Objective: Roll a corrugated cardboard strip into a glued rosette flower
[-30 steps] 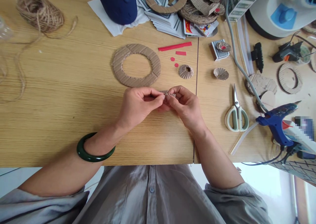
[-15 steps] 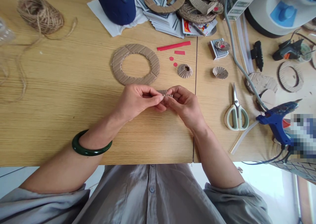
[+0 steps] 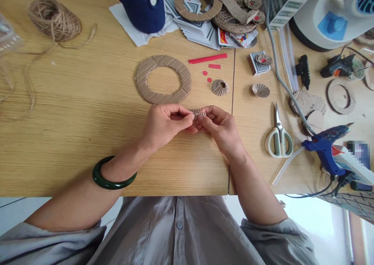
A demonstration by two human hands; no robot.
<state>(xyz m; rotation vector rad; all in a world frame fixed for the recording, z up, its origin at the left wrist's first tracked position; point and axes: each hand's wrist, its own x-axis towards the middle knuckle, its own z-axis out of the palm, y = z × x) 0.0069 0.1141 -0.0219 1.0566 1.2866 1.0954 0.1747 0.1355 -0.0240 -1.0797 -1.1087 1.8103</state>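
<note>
Between my fingertips is a small piece of corrugated cardboard [image 3: 196,111], its ridges showing along the top. My left hand [image 3: 169,122] pinches it from the left with thumb and forefinger. From the right, my right hand [image 3: 220,126] grips the same piece, thumb nearly meeting the other thumb. Most of the piece is hidden by the fingers. Just beyond my hands lie a flat cardboard ring [image 3: 143,80] and a pleated cardboard rosette [image 3: 219,87]. A second rosette [image 3: 261,90] sits farther right.
Scissors [image 3: 279,136] and a blue glue gun [image 3: 327,144] lie at the right, with a grey cord [image 3: 274,62]. Red paper strips [image 3: 208,58] and dots lie beyond the ring. Twine [image 3: 55,19] is at far left, playing cards [image 3: 198,35] at the back.
Both hands keep their pinch on the cardboard piece, with only slight finger movement. The whole view has shifted a little, so the table things appear slightly lower.
</note>
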